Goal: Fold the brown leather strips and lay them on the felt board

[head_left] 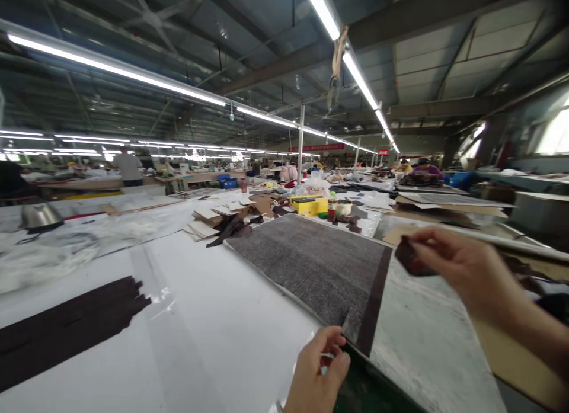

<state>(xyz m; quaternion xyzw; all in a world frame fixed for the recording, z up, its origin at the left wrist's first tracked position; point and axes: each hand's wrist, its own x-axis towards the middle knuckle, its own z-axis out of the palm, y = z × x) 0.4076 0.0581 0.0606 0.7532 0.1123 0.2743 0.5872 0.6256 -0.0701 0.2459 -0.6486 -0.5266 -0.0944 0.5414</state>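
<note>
My right hand [469,271] is raised at the right, with thumb and fingers closed on a small dark brown piece of material [413,258]; it looks like leather or cloth, but I cannot tell which. My left hand [317,368] is low in the middle, fingers curled in a pinch at the near corner of a grey textured sheet [306,259]. A small pale sliver stands just above its fingertips; whether they hold it is unclear. Along the sheet's right edge runs a dark brown strip [373,306]. Beneath lies a pale, smeared board [427,336].
Dark brown strips [66,324] lie on the white tabletop [213,318] at left. Behind the sheet are stacked cards [207,217], a yellow box [310,205] and scraps. A metal kettle [41,217] and clear plastic [57,253] sit far left. Other people work farther back.
</note>
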